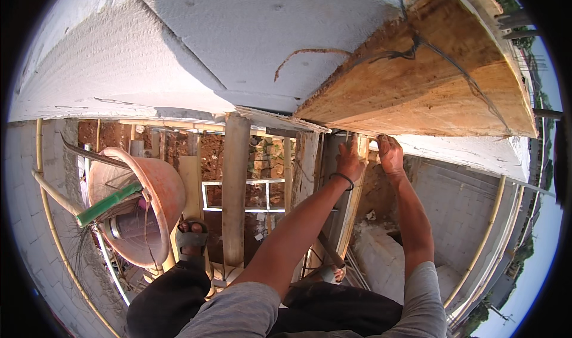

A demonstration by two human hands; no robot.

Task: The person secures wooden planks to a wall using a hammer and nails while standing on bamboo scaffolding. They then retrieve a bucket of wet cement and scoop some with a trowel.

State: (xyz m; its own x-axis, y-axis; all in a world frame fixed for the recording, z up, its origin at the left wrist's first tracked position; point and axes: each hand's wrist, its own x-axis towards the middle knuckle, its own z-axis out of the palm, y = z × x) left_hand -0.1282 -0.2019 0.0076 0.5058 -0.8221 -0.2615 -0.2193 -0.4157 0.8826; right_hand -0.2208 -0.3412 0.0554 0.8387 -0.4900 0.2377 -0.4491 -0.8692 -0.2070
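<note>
My left hand [350,160], with a dark band at its wrist, is closed just under the lower edge of a brown plywood panel [417,93]. Beside it stands an upright timber plank [353,213]. A little to the right, my right hand [391,155] is curled against the same lower edge. Whatever the fingers of either hand hold is hidden or too small to make out. Dark wire [453,64] runs across the panel, which meets a wall of pale blocks [268,34] on its left.
A mortar-stained orange bucket [170,183] hangs or stands at left, with a green bamboo piece [110,204] across it. My sandaled foot [192,236] rests on a narrow board. A wooden post [236,189], a white frame [268,210] and bamboo poles [476,248] surround a drop to red soil.
</note>
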